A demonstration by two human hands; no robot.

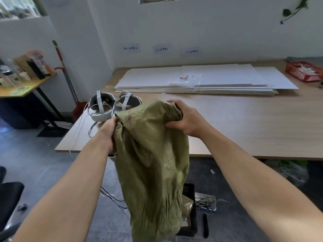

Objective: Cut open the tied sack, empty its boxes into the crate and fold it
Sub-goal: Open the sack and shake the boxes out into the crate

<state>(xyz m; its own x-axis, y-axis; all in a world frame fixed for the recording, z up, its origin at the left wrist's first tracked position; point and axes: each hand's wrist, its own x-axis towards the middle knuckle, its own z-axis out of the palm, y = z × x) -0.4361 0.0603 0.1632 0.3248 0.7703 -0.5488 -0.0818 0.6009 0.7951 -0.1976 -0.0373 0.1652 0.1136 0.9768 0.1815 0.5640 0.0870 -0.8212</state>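
The olive-green woven sack (152,163) hangs limp in front of me, its lower end dangling over a black crate (189,212) on the floor. My left hand (109,132) grips the sack's upper left edge. My right hand (183,117) grips a bunched fold at its upper right. The sack hides most of the crate; a box (185,221) shows inside at the crate's right side.
A wooden table (244,119) stands ahead with two white headsets (111,106), stacked white boards (206,79) and a red basket (304,70). On the floor lie a shallow box of black cable ties (205,202), a black tool (205,226) and cables (113,198). A black chair (8,198) sits at left.
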